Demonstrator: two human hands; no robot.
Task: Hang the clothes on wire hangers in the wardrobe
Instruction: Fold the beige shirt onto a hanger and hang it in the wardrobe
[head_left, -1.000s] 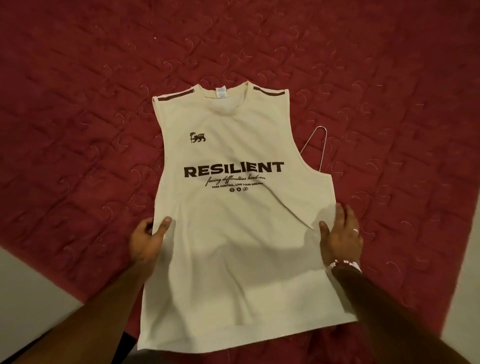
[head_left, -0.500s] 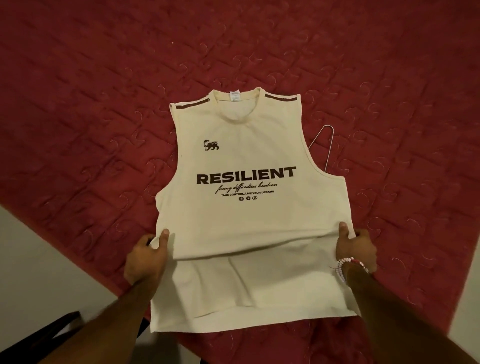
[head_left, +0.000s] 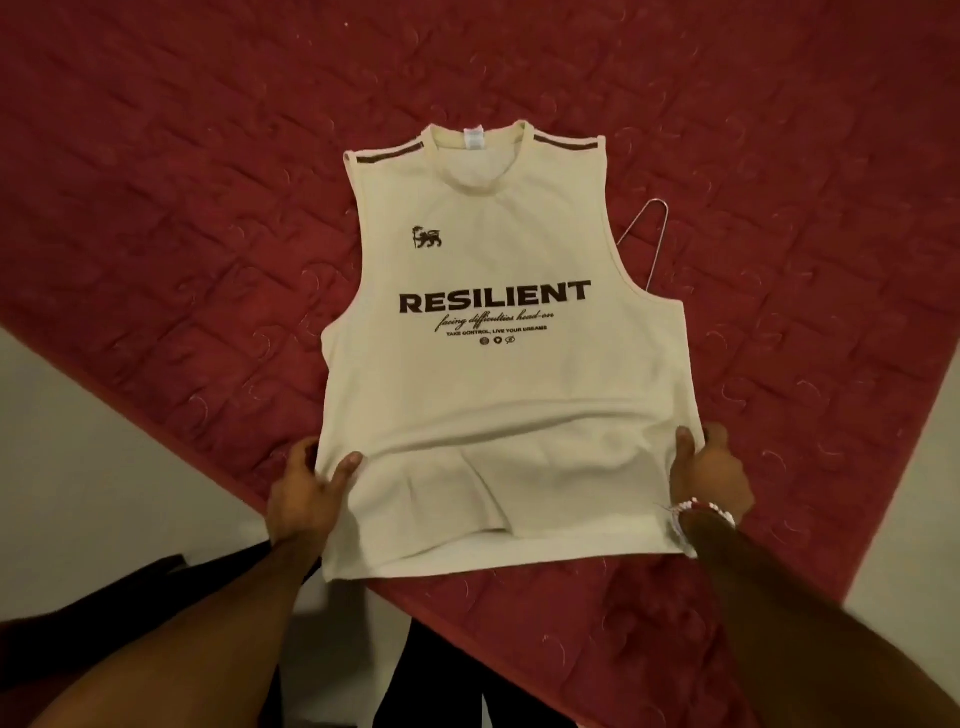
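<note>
Head view. Step in hand, as judged: preparing one garment for its hanger, on a red bedspread (head_left: 208, 156) that fills most of the frame. A cream sleeveless top (head_left: 493, 374) lies flat on it, print side up and collar away from the viewer. The left hand (head_left: 306, 493) pinches the fabric at the lower left side, thumb on top and fingers underneath. The right hand (head_left: 711, 478) pinches the lower right side in the same way. Between them the upper layer is gathered into a fold above the hem, so the inner face of the back layer shows below it; the bottom of the top appears to be opening. The wire hanger (head_left: 652, 244) shows only as one bent end, projecting beside the right armhole; the rest is covered by the cloth, and whether it lies under the top or inside it cannot be told.

Next move, as judged: one hand must release the cloth, take the hanger, pass it up through the opened hem and bring the hook out at the collar, with both shoulder straps seated on the wire. Only then can the top be carried to the wardrobe, which is not in view.

Surface and room: the bedspread is quilted in a brick-like pattern with stitched swirls. A pale floor (head_left: 78, 441) shows past its lower left and right edges. Dark clothing (head_left: 431, 675) fills the bottom edge between the forearms. A beaded bracelet (head_left: 696, 509) sits on the right wrist
</note>
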